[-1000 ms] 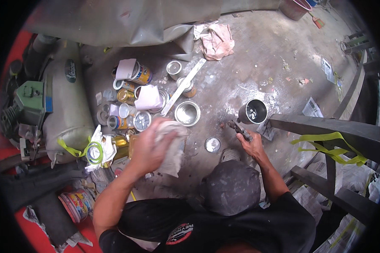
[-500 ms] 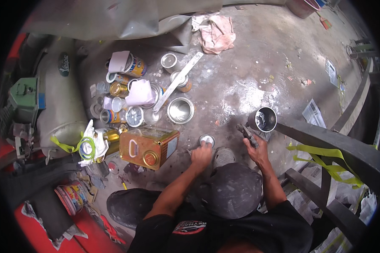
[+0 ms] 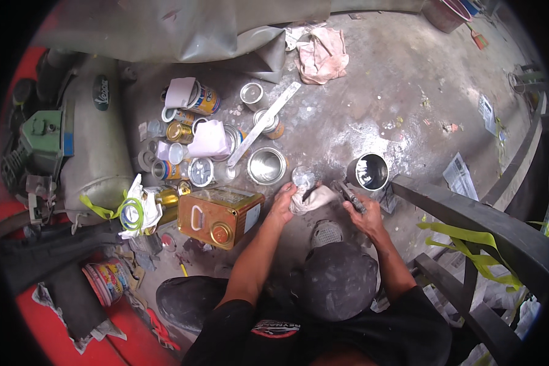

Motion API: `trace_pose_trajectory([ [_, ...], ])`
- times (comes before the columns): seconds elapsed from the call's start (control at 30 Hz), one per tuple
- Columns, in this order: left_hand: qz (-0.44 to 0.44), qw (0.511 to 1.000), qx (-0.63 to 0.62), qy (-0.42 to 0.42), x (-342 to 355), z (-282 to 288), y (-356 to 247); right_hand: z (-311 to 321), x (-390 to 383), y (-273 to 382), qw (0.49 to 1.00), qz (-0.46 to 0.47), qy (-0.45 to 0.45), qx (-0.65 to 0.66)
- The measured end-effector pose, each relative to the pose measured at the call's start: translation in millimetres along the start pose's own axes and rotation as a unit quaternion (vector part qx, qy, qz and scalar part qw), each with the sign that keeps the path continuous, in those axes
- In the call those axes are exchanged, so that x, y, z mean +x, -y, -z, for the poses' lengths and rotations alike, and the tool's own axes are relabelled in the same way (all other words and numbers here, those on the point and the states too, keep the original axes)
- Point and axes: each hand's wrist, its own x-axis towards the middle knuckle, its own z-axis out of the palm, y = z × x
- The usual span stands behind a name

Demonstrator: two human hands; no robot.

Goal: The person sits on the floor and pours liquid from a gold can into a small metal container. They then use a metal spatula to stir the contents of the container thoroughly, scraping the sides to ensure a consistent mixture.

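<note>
My left hand (image 3: 283, 202) is closed at the edge of a crumpled whitish cloth (image 3: 314, 200). A small clear cup (image 3: 303, 177) is right against the cloth and fingertips; whether the hand also grips it, I cannot tell. My right hand (image 3: 365, 215) is wrapped round a dark, paint-smeared tool (image 3: 349, 196), its kind unclear, with its far end near the cloth. Just beyond, a metal cup (image 3: 371, 171) with dark, glossy insides stands on the floor.
Left of my hands stand a rectangular gold tin (image 3: 216, 215), an open silver can (image 3: 266, 166) and several paint cans, with a long white stick (image 3: 264, 125) across them. Dark metal beams (image 3: 470, 207) run along the right. A pink rag (image 3: 322, 56) lies at the back.
My left hand has moved from the small round container to the whitish cloth, which has come into view between my hands. The right hand with the tool has shifted slightly left, away from the metal cup.
</note>
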Motion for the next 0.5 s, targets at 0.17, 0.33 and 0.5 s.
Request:
trace_pose_trajectory([
  [0.17,-0.120,0.962,0.159,-0.187,9.1,34.0,20.7,-12.6,-3.0,3.6,0.999,0.024,0.031,-0.023],
  [0.33,-0.175,0.805,0.456,-0.335,-52.7,-20.6,9.4,-20.8,-9.8,0.5,0.996,0.043,0.017,-0.071],
  [0.5,-0.409,0.757,0.437,-0.264,-111.2,-88.1,-16.3,-19.4,-10.8,7.7,0.984,0.015,0.059,-0.169],
])
